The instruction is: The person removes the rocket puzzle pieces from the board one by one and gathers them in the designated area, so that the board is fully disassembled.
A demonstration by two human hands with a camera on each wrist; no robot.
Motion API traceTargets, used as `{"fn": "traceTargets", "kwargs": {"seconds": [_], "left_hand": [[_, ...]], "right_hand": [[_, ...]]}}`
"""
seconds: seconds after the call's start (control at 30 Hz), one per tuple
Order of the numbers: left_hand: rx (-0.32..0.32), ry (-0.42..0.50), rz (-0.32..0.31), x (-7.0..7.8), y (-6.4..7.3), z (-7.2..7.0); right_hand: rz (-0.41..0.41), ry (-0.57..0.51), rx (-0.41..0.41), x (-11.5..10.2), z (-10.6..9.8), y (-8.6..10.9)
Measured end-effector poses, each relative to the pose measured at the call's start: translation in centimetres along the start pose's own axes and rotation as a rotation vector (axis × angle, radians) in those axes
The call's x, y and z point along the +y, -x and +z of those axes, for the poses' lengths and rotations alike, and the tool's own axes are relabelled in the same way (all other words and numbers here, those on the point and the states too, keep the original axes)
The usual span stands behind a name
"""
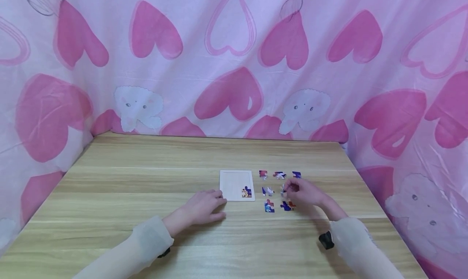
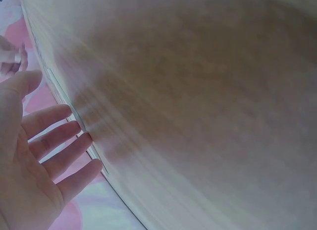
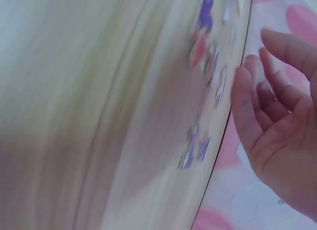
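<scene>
My left hand (image 1: pixel 202 208) rests palm-down on the table with its fingertips at the lower left edge of a pale square puzzle tray (image 1: pixel 234 181). One printed jigsaw piece (image 1: pixel 246 192) lies in that tray's lower right corner. Over the right side of several loose jigsaw pieces (image 1: pixel 269 206) hovers my right hand (image 1: pixel 305 193). Its fingertips are beside a partly hidden piece (image 1: pixel 282 188) in the middle row. The right wrist view shows the fingers of this hand (image 3: pixel 277 106) loosely bent, thumb apart, with nothing visible between them. In the left wrist view the left hand's fingers (image 2: pixel 59 141) are spread.
Loose pieces lie in rough rows right of the tray, among them a red one (image 1: pixel 263 174) and a purple one (image 1: pixel 296 174) at the back. The wood-grain table (image 1: pixel 153 161) meets a pink heart-print curtain (image 1: pixel 226 92) behind and at both sides.
</scene>
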State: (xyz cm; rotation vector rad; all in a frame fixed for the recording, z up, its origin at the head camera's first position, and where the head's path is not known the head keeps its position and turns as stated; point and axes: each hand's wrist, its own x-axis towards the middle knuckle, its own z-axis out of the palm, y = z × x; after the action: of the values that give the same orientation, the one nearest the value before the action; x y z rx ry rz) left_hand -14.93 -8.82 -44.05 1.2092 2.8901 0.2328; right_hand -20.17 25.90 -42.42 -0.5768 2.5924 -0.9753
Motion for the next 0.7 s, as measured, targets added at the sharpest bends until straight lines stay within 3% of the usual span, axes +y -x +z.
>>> {"fn": "traceTargets", "kwargs": {"seconds": [0.13,0.33,0.7], "left_hand": [[-0.009,0.002,-0.003,0.0,0.0,0.0],[-0.010,0.012,-0.006,-0.1,0.0,-0.1],[-0.011,-0.003,0.002,-0.1,0.0,0.0]], "right_hand": [[-0.060,-0.031,0.026,-1.6,0.9,-1.0],[-0.167,-0.064,-0.017,-3.2,2.9,-2.7],[-0.086,0.027,0.031,-5.2,5.4,-5.6]]}}
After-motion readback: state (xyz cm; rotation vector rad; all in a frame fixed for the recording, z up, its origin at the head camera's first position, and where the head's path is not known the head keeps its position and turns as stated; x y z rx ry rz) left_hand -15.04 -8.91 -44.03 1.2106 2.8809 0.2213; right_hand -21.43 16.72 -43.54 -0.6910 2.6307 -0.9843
